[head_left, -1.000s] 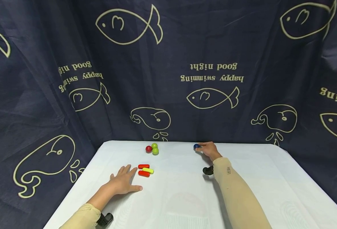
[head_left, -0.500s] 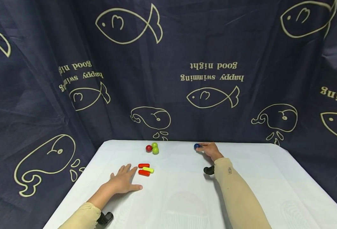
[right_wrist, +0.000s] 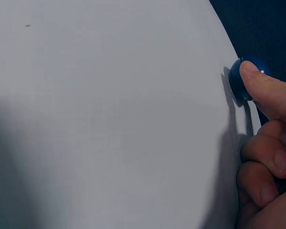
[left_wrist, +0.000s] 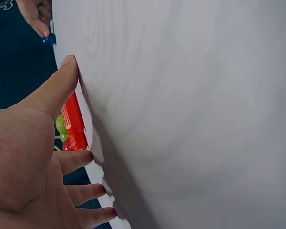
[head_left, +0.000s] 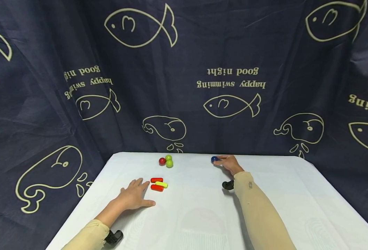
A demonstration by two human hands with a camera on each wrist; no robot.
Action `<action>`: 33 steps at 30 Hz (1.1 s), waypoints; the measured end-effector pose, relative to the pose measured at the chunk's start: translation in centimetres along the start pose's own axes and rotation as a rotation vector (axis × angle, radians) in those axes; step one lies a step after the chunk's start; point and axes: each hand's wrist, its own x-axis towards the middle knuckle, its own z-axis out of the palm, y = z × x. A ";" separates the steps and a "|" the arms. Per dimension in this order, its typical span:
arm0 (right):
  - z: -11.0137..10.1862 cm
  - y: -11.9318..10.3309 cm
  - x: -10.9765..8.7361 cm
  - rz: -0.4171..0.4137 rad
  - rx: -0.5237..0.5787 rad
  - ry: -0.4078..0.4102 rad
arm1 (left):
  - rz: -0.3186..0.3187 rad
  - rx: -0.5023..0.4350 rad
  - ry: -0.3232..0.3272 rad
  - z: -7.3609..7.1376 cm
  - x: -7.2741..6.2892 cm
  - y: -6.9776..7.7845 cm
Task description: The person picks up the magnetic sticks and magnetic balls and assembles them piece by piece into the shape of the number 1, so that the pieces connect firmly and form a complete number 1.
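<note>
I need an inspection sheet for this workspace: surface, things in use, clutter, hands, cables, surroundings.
Surface: white-covered table, with faint patterns.
Things in use: blue ball, near the far edge.
Clutter: red ball with two green balls; yellow stick between two red sticks.
Hands: right hand pinches the blue ball; left hand holds nothing, its fingers spread beside the sticks.
Cables: nothing seen.
Surroundings: dark curtain with fish and whale drawings.
</note>
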 end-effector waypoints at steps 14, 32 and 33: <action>0.0 0.1 0.2 0.022 0.011 0.009 | 0.002 -0.050 0.132 0.2 0.7 0.2; 0.1 0.1 0.5 0.068 -0.016 0.031 | 0.074 -0.163 0.235 0.5 2.0 0.0; 0.1 0.1 0.5 0.071 -0.019 0.034 | 0.074 -0.165 0.234 0.6 2.0 0.0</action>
